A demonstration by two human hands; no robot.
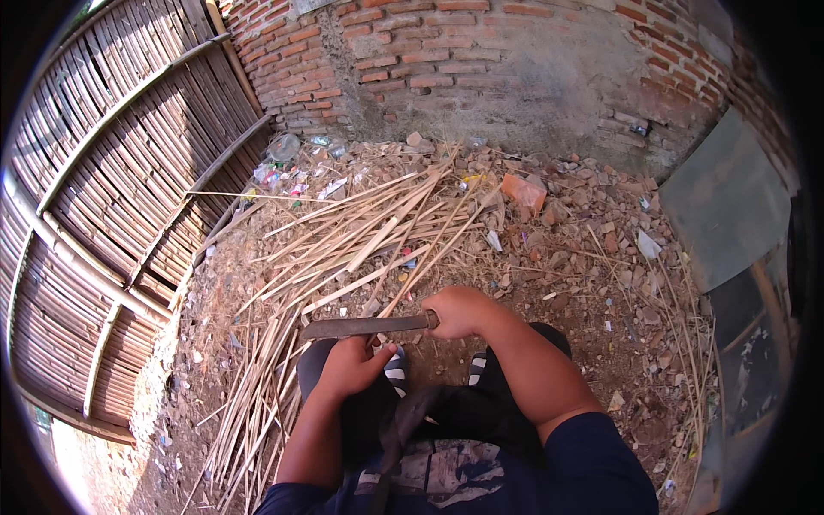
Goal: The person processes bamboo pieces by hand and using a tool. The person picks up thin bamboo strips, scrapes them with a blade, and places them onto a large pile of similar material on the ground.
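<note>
Right hand (457,311) wrapped tight around knife (365,326) handle; left hand (350,365) curled over knee, steadying near bamboo strips (360,236).

A dull, dark metal blade (365,326) is seen over dry, pale split bamboo strips (360,240) (matt, fibrous); rough red brick wall (446,51) and woven bamboo fence (112,172) are shown.

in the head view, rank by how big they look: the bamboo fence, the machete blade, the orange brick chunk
1. bamboo fence, by far the largest
2. machete blade, though it is nearer the camera
3. orange brick chunk, smallest, but farther away
</note>
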